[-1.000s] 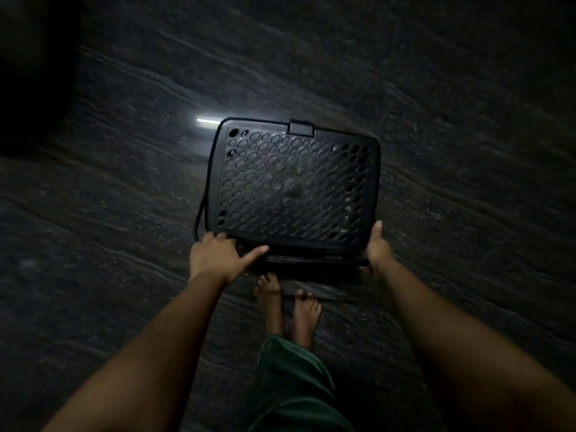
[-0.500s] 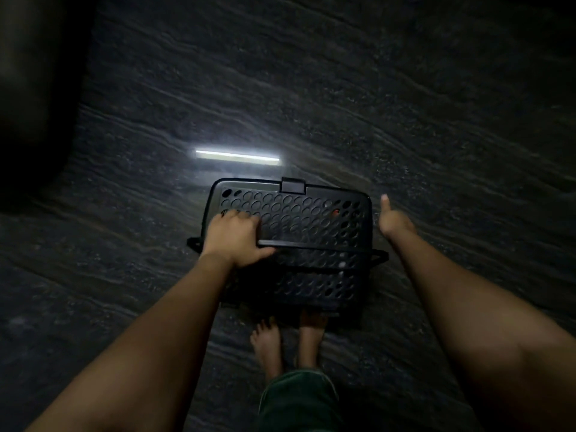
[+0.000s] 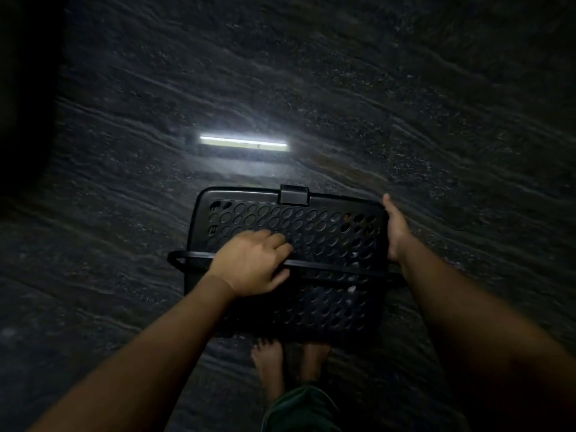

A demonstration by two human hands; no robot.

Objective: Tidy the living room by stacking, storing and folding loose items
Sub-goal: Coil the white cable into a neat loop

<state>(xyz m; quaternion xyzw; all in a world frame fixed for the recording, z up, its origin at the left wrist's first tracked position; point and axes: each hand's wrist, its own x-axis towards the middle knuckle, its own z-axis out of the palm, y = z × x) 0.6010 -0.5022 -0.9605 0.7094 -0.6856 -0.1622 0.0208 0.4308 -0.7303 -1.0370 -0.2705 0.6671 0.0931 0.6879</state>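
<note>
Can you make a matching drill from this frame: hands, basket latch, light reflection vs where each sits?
Column A
1. left hand
2. right hand
3. latch
4. light reflection

Column B
a. on the dark stone floor, beyond the basket
b. on the far rim of the black perforated basket, mid-edge
c. on the handle bar that crosses the basket top, fingers curled on it
d. flat against the basket's right side, fingers straight

Pairs: 1-c, 2-d, 3-b, 4-a
</note>
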